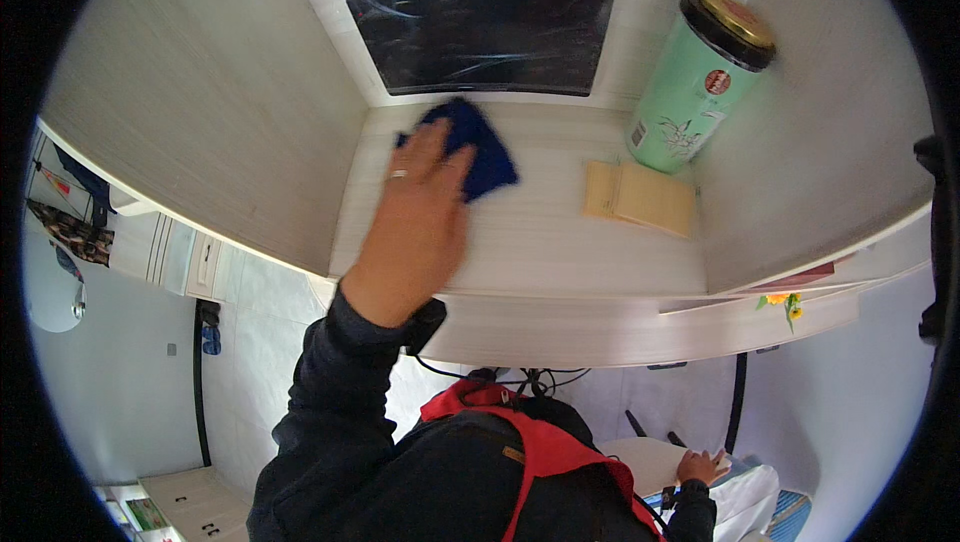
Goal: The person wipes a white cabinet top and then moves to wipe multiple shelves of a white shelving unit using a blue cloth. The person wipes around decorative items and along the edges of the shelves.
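My left hand [424,219], with a ring on one finger, presses a dark blue cloth [480,152] to the pale wood-grain floor of a shelf compartment [525,257]. The cloth spreads out beyond the fingers, near the back wall. Just behind it, a black glossy flat screen [487,35] stands against that wall. Low at the right, my right hand [701,467] rests by a whitish surface beside white fabric; its fingers are too small to tell whether they grip anything.
A green tea canister [690,99] with a black and gold lid stands in the right back corner. Tan paper pads [641,197] lie before it. Side panels [217,91] wall the compartment. Black cables [536,380] hang below its front edge. Yellow flowers [787,305] show at right.
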Available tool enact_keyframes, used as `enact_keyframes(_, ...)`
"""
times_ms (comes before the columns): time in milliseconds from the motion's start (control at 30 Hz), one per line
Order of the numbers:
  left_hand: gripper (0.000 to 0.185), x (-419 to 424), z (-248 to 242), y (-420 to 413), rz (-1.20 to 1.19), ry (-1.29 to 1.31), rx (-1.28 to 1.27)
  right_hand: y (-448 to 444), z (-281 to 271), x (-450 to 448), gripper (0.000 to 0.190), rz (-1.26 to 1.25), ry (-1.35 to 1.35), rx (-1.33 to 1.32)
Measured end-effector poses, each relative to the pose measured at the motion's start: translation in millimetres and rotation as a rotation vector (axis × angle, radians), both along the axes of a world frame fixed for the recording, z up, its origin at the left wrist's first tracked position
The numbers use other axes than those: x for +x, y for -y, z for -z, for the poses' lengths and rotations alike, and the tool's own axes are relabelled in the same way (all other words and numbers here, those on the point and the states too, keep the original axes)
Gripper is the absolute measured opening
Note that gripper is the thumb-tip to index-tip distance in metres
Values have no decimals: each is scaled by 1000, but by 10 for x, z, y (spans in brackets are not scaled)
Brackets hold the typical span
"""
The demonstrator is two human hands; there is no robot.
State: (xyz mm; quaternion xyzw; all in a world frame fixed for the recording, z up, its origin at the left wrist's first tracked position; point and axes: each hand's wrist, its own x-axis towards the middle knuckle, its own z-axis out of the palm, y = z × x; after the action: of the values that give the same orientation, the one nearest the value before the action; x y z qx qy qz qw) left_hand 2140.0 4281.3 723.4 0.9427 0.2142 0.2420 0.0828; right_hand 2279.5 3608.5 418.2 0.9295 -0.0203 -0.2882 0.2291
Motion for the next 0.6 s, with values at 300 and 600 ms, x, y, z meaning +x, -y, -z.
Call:
enact_keyframes(300,50,172,-8,233,154,22,15,-56,96,-340,50,-209,-11,107)
enact_keyframes(600,50,25,-20,217,224,-30,81,-1150,-379,-1059,44,-295,-22,424)
